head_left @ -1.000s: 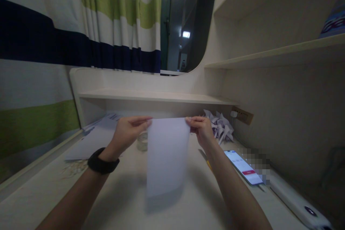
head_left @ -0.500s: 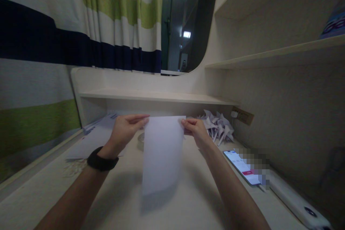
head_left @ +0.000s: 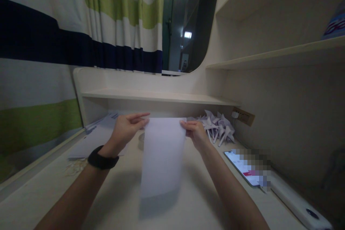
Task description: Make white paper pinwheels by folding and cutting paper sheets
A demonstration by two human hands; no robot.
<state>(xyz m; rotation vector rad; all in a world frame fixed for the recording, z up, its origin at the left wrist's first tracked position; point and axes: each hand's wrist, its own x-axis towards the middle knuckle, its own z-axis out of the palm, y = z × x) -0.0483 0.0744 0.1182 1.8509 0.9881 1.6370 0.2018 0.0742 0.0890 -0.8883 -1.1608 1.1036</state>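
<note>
Paper (head_left: 164, 158), white and rectangular, hangs pinched at its upper corners by the left hand (head_left: 127, 127) and right hand (head_left: 196, 132). Folded white papers (head_left: 219, 127) (loosely heaped) lie far right.

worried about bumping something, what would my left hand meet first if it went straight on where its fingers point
The paper, which the left hand holds at a top corner; farther across, perhaps the right hand, though depth is unclear.

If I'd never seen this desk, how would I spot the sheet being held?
Look at the desk below the window. In the middle, a white sheet hangs between left hand and right hand. Unlike the flat papers and the paper heap, it is held up near its top corners.
</note>
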